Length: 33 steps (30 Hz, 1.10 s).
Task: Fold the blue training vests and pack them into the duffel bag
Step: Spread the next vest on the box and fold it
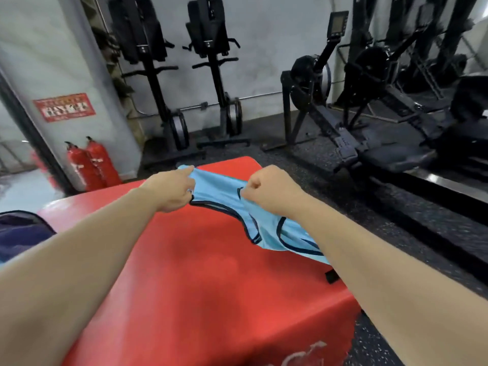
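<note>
The left hand (171, 190) pinched the far left edge of a light blue vest (216, 188), its fingers curled round the cloth; the right hand (269, 191) was clenched in a fist on the vest's dark-trimmed opening, just beside the left; the cloth was stretched between them over the far part of a red padded bench (198, 273); the rest of the vest trailed back toward the bench's right edge, passing under the right forearm; whether it lay flat on the bench there could not be told. A dark blue duffel bag (18, 233) sat at the bench's left side, only partly in view and well apart from the vest. Two red fire extinguishers (91, 167) stood on the floor by a pillar; black rowing machines (211, 75) stood upright against the far wall.
</note>
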Each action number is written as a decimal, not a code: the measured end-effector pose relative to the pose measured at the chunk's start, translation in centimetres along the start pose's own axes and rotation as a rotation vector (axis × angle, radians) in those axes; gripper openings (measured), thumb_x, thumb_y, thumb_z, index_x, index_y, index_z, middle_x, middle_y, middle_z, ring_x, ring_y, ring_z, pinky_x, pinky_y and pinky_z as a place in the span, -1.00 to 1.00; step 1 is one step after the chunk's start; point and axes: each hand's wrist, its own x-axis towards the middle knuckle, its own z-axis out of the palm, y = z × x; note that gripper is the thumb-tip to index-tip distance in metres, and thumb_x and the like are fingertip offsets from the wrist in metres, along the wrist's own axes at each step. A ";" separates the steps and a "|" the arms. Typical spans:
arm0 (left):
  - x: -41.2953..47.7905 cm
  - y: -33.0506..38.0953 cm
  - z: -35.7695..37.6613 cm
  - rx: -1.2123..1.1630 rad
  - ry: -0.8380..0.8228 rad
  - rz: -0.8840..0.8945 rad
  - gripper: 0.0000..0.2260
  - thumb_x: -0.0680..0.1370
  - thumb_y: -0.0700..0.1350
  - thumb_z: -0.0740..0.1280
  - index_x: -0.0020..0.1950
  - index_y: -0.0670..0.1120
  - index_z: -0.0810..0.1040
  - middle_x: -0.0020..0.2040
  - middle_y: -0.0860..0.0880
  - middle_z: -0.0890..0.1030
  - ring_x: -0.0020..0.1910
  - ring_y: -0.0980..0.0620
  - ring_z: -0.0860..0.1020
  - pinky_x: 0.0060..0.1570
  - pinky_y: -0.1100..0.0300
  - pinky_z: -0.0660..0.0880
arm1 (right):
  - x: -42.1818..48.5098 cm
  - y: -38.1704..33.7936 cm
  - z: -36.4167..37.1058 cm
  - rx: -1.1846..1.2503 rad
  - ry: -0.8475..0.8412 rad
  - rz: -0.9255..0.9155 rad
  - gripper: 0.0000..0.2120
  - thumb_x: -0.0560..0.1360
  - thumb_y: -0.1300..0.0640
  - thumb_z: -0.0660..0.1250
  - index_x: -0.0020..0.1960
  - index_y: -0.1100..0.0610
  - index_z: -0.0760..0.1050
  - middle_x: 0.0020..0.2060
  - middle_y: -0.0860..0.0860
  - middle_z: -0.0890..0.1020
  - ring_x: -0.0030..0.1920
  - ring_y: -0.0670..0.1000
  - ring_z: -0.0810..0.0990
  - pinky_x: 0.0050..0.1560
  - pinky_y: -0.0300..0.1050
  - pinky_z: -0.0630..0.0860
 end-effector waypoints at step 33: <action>-9.4 2.1 11.6 -0.580 -0.176 -0.085 -0.71 0.62 -0.13 0.20 0.33 -0.05 0.51 0.30 -0.08 0.55 0.26 -0.09 0.51 0.26 0.14 0.38 | -4.6 3.1 13.6 -0.385 -0.023 0.282 -0.68 0.56 0.03 0.21 0.26 0.10 0.48 0.22 0.11 0.52 0.27 0.16 0.46 0.21 0.00 0.39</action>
